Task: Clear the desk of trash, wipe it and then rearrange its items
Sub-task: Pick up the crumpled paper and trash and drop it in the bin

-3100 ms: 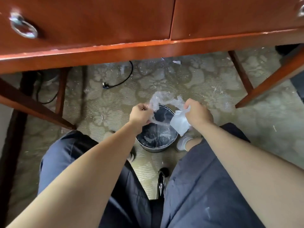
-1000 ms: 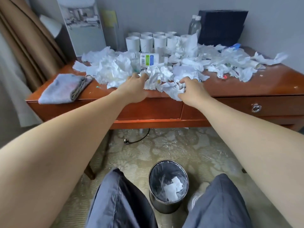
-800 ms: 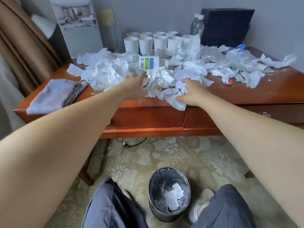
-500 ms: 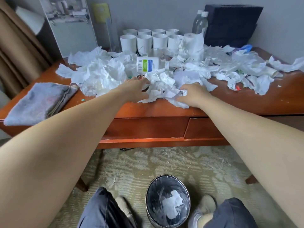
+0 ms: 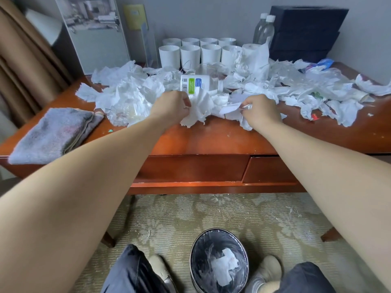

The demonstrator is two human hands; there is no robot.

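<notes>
Since half a second ago both hands have closed on paper they were only reaching into. Nearest, between the person's feet on the patterned carpet, stands the round metal bin with a clear liner [image 5: 218, 230], a few white scraps already inside. It sits right under the work, probably so a handful can simply be dropped. Above it, on the glossy red-brown wooden table [image 5: 211, 140], the left hand [image 5: 172, 106] grips a crumpled white tissue wad [image 5: 198, 112] and the right hand [image 5: 261, 112] pinches flat white paper scraps [image 5: 229, 108]. The hands are apart, each clamped on its own load. At the left edge lies a folded grey cloth [image 5: 53, 134], likely kept for wiping. Beyond the hands the heap of torn white tissue [image 5: 131, 96] covers most of the top, with a white plastic bottle with a green and blue label [image 5: 198, 84] on its side in it. White paper cups [image 5: 190, 55] stand in rows at the wall.
</notes>
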